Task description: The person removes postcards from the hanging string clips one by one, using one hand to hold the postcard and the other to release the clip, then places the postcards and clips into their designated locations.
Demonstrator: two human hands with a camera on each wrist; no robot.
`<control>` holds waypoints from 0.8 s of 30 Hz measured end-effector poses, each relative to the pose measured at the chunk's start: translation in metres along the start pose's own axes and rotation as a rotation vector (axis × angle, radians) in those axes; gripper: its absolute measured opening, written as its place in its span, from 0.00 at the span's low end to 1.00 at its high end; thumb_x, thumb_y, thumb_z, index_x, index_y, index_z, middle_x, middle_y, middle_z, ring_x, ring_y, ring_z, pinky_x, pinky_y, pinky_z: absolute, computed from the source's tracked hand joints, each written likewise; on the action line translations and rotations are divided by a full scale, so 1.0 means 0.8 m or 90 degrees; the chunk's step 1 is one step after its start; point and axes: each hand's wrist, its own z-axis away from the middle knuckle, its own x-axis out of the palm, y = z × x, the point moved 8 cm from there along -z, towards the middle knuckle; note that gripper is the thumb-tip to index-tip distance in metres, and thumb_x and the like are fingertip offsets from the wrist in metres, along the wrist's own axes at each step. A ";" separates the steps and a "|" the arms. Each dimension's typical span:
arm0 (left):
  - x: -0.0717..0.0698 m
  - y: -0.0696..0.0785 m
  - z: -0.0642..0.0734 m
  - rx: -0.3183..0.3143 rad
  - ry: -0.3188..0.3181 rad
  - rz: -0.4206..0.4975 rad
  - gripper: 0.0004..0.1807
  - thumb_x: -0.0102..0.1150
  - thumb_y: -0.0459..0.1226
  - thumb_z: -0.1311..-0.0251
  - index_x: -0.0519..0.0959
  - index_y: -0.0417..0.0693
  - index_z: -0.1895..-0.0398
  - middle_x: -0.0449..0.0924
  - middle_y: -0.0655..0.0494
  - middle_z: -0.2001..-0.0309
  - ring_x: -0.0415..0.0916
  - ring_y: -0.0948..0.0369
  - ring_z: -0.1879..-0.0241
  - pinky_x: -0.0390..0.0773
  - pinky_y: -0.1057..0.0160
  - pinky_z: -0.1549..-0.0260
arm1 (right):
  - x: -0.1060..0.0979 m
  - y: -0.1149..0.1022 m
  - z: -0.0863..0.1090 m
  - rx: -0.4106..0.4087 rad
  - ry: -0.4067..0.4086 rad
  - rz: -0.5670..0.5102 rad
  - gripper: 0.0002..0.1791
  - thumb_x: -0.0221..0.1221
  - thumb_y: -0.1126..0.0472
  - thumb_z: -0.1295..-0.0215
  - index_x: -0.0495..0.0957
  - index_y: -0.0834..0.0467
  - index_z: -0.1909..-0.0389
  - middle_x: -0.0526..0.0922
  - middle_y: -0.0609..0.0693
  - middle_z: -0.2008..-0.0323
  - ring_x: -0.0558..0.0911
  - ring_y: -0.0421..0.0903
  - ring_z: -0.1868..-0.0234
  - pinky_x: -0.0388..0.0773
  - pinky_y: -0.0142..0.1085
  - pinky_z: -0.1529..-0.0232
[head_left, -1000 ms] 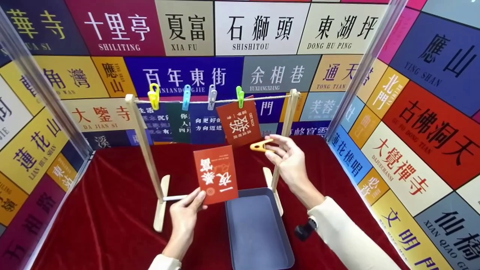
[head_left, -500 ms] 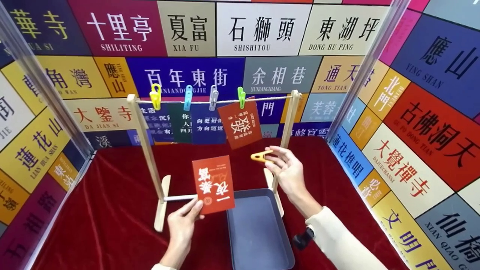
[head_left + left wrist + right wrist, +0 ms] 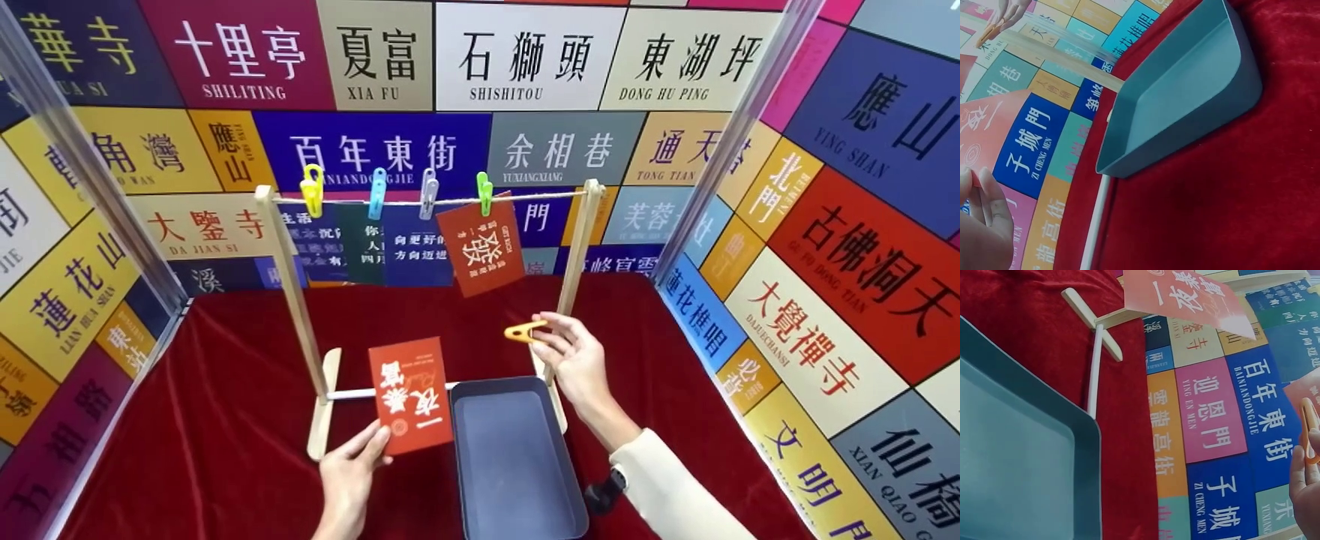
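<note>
My left hand point(image 3: 349, 469) pinches a red card point(image 3: 411, 396) with white characters by its lower left corner, left of the tray. My right hand point(image 3: 574, 360) holds an orange clothespin point(image 3: 523, 331) between thumb and fingers, in front of the rack's right post. Above, a second red card point(image 3: 481, 247) hangs tilted from the line point(image 3: 525, 197) under a green clothespin point(image 3: 484, 193). Left along the line are a grey clothespin point(image 3: 428, 193), a blue one and a yellow clothespin point(image 3: 312, 191), with dark printed cards point(image 3: 416, 251) below them.
A grey-blue tray point(image 3: 517, 450) lies on the dark red cloth point(image 3: 217, 420) between my hands. The wooden rack has a left post point(image 3: 292, 300), a right post point(image 3: 581, 247) and a white lower bar point(image 3: 352, 394). Walls with printed signs point(image 3: 525, 56) enclose the table.
Both hands have come down, away from the line. The left hand with the red card has also shifted left; the right still holds the orange clothespin. The hanging red card stays on the line.
</note>
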 end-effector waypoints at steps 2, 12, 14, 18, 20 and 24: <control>-0.004 -0.006 0.000 -0.005 0.007 0.001 0.23 0.70 0.32 0.41 0.79 0.30 0.44 0.89 0.52 0.57 0.80 0.67 0.77 0.85 0.70 0.73 | -0.002 0.007 0.001 0.007 0.001 -0.001 0.27 0.60 0.83 0.43 0.68 0.78 0.40 0.85 0.56 0.48 0.87 0.40 0.54 0.85 0.28 0.50; -0.020 -0.035 -0.002 -0.012 0.018 0.013 0.22 0.70 0.30 0.42 0.78 0.27 0.46 0.90 0.55 0.62 0.80 0.66 0.80 0.85 0.69 0.75 | -0.004 0.045 0.009 0.061 0.017 0.002 0.28 0.60 0.84 0.44 0.70 0.75 0.40 0.82 0.62 0.45 0.87 0.38 0.55 0.86 0.26 0.54; -0.024 -0.041 -0.003 -0.015 0.022 0.001 0.22 0.70 0.30 0.42 0.79 0.27 0.46 0.90 0.55 0.64 0.79 0.66 0.82 0.85 0.69 0.76 | -0.004 0.053 0.011 0.069 0.016 0.000 0.28 0.59 0.84 0.43 0.69 0.76 0.40 0.82 0.62 0.45 0.87 0.39 0.55 0.86 0.26 0.55; -0.034 -0.055 -0.002 -0.026 0.034 -0.014 0.21 0.70 0.29 0.43 0.79 0.27 0.47 0.90 0.55 0.66 0.79 0.66 0.83 0.85 0.69 0.77 | -0.006 0.069 0.014 0.075 0.017 -0.007 0.27 0.59 0.84 0.43 0.71 0.76 0.40 0.84 0.59 0.46 0.87 0.40 0.55 0.86 0.27 0.54; -0.039 -0.061 -0.002 -0.030 0.039 -0.021 0.21 0.71 0.29 0.44 0.79 0.27 0.48 0.90 0.54 0.65 0.79 0.67 0.83 0.85 0.69 0.77 | -0.007 0.076 0.015 0.078 0.019 -0.010 0.27 0.60 0.84 0.43 0.71 0.75 0.40 0.85 0.58 0.47 0.87 0.39 0.56 0.86 0.27 0.54; -0.050 -0.076 -0.002 -0.043 0.042 -0.035 0.21 0.71 0.28 0.45 0.79 0.26 0.49 0.90 0.52 0.66 0.80 0.67 0.83 0.85 0.68 0.78 | -0.009 0.091 0.019 0.096 0.026 -0.004 0.27 0.61 0.83 0.43 0.71 0.76 0.40 0.84 0.61 0.46 0.87 0.38 0.57 0.86 0.26 0.56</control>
